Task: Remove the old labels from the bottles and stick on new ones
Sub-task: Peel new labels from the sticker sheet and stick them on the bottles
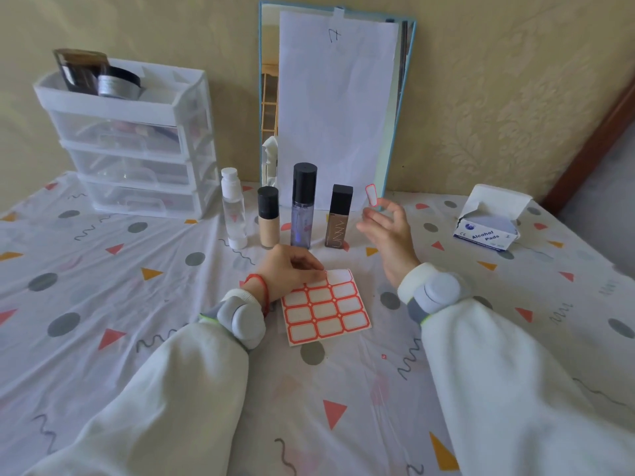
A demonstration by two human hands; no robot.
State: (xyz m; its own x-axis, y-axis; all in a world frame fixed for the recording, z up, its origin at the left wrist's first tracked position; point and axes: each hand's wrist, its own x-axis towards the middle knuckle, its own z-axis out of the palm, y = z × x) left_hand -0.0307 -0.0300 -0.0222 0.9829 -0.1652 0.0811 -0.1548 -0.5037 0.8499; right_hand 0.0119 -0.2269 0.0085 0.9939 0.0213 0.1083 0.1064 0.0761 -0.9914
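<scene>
Several bottles stand in a row at mid-table: a clear one with a white cap, a beige one, a tall bluish one with a black cap and a brown square one. In front of them lies a sheet of red-bordered white labels. My left hand presses down the sheet's top left corner with its fingertips. My right hand is raised to the right of the brown bottle, and one peeled label sticks up from a fingertip.
A white three-drawer organiser with dark jars on top stands at back left. A mirror covered with paper leans on the wall behind the bottles. An open box of alcohol pads sits at right. A patterned cloth covers the table.
</scene>
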